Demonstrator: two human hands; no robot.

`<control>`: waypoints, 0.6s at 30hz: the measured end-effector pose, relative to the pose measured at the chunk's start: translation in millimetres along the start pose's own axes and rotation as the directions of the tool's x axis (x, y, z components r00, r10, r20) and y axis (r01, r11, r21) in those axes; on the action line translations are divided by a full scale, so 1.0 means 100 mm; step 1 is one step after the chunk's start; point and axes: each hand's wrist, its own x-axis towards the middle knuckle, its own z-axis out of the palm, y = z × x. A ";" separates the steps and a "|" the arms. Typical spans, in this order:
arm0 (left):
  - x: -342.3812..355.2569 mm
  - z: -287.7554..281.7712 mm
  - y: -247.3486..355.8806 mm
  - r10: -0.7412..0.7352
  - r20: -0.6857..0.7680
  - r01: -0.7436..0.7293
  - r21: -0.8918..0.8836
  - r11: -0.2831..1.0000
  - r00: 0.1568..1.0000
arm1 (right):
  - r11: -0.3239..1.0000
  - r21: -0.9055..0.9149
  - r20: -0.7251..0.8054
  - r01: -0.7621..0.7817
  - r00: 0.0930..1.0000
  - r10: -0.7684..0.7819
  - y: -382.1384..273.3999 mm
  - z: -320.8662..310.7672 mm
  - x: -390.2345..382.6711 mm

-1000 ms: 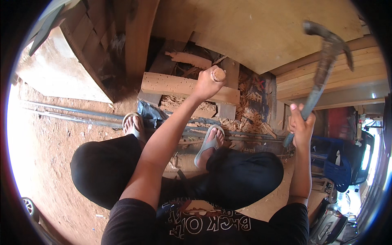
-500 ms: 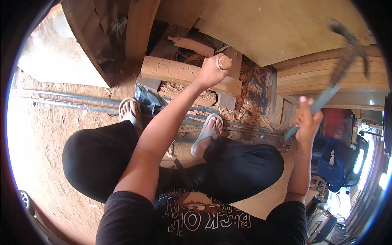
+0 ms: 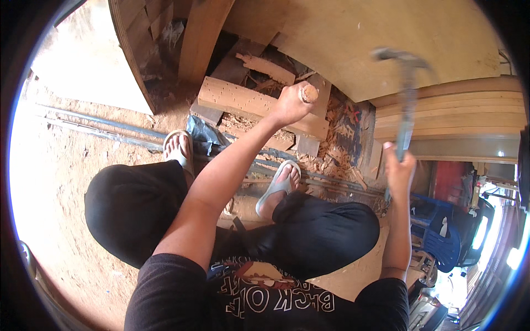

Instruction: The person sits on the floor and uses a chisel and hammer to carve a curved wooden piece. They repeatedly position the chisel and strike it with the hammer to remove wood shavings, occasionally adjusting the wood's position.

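Note:
My left hand [image 3: 291, 105] is closed round an upright chisel [image 3: 309, 94], held over a wooden beam [image 3: 237, 100]. Only the chisel's round, battered wooden butt shows above my fist; its blade is hidden. Rows of small dark marks dot the beam's face. To the right, my right hand [image 3: 399, 168] grips the blue-green handle of a claw hammer [image 3: 407, 105]. The hammer is raised, its head blurred and well apart from the chisel.
Wood chips [image 3: 335, 149] and offcuts surround the beam. A large plywood sheet [image 3: 353, 41] and stacked boards [image 3: 447, 113] stand beyond. Metal rails [image 3: 105, 128] cross the dirt floor near my sandalled feet [image 3: 281, 185]. A blue plastic chair [image 3: 439, 231] is at the right.
The hammer has swung leftward, its head moving from the far right toward the chisel. My right hand has shifted slightly left and down. My left hand keeps its hold on the chisel.

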 end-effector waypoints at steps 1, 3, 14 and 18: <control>0.00 0.00 -0.01 -0.009 0.001 0.009 0.007 1.000 1.000 | 0.986 0.163 -0.046 -0.040 0.998 0.048 -0.07 -0.07 -0.02; 0.01 0.01 -0.01 -0.007 -0.002 0.007 0.015 1.000 1.000 | 0.912 0.410 -0.024 0.028 1.000 -0.020 -0.16 -0.10 -0.04; -0.05 0.00 0.01 -0.023 0.000 0.023 0.040 0.999 1.000 | 0.973 -0.229 0.239 0.026 0.970 0.030 0.31 0.45 -0.19; -0.07 -0.01 -0.05 -0.033 -0.002 0.033 0.095 0.995 0.999 | 0.945 0.144 0.229 -0.293 0.939 0.256 0.62 0.43 -0.25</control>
